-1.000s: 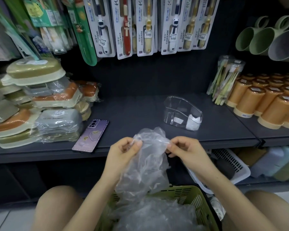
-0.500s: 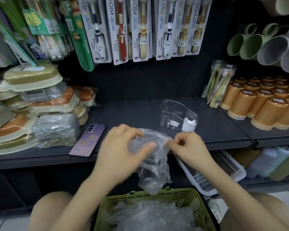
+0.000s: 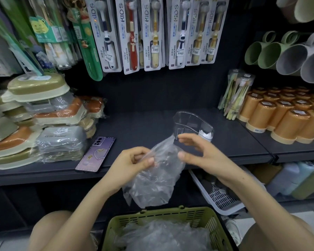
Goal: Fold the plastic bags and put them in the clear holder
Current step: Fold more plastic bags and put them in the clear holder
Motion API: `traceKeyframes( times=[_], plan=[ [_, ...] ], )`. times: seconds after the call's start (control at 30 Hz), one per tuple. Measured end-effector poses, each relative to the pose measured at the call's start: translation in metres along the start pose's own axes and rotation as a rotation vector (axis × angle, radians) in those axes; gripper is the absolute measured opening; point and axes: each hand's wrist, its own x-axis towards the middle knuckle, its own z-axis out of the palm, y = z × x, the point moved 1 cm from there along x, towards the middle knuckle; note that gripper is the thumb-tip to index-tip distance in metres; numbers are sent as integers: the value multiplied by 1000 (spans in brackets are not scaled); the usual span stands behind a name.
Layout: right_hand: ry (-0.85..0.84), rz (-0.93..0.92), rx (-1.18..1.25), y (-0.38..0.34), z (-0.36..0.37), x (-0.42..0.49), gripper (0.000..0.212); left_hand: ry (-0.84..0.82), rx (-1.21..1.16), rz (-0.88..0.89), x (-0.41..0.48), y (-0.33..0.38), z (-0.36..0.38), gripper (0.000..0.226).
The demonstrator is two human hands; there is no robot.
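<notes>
Dark shop shelf [image 3: 143, 127], clear holder [image 3: 192, 124] far right on it. Above green basket [image 3: 152, 214], 1 plastic bag [image 3: 152, 178]: limp, featherlight, slippery, pinched at left edge by left hand [image 3: 132, 163]; right hand [image 3: 201, 156] spread wide beside its top. Probably best gripped at opposite corners.

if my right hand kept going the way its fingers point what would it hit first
Its fingers point left, so the right hand would most likely meet the plastic bag first, then the left hand pinching it. Depth is unclear; the thumb may already touch the bag.
</notes>
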Motion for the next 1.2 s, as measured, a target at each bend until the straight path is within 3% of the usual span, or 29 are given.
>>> traceKeyframes(
  times=[0.07, 0.23, 0.33, 0.43, 0.6, 0.67, 0.8, 0.97, 1.0, 1.07, 1.13, 1.2],
  plan=[
    [-66, 1, -61, 5, 7, 3, 56, -25, -104, -21, -1, 0, 0, 15],
    [76, -31, -35, 9, 15, 9, 7, -60, -275, -136, -5, -7, -16, 18],
    [174, -58, -103, 8, 18, 10, 14, -23, -225, -175, -8, -8, -31, 51],
    [219, -61, -255, 4, 24, 12, 25, 41, -89, -130, -7, 5, -32, 63],
    [317, -218, -573, -6, 47, 11, 33, 284, 346, -13, 7, 22, -7, 30],
    [294, -297, -601, -5, 50, 6, 33, 375, 366, 18, 12, 20, -3, 15],
    [-33, -150, -311, 1, 41, -10, 21, 479, 192, -7, 12, 8, -10, 17],
    [-222, -133, -186, 4, 42, -23, 7, 572, 119, 22, 5, 2, -8, 15],
    [-206, -135, -127, 2, 42, -22, 4, 569, 101, 35, 4, 2, -8, 14],
    [21, -153, -29, 3, 37, -14, 3, 537, 46, 58, 1, 4, -9, 12],
    [168, -153, -130, 8, 31, -1, 20, 512, -24, 75, -2, 5, -9, 9],
    [10, -116, -261, 11, 34, 8, 51, 489, -97, 91, -5, 7, -9, 6]
  ],
)
